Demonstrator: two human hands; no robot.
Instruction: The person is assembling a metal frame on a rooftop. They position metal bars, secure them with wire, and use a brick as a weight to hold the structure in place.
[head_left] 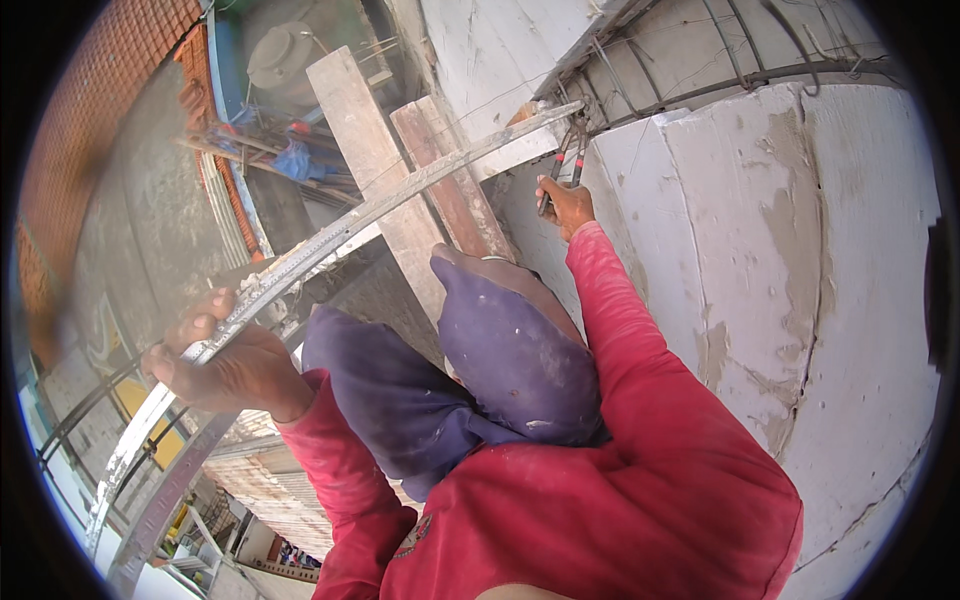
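Pliers [580,160] sit clamped in the right hand [568,207], their nose up at the far right end of a long pale bar [385,203], just beside the white wall [720,180]! Over at near left, the left hand [240,370] wraps around that same bar, which crosses above two planks [362,130] in between.

Left hand [240,370] in a curled grip, right hand [569,204] clenched farther forward.
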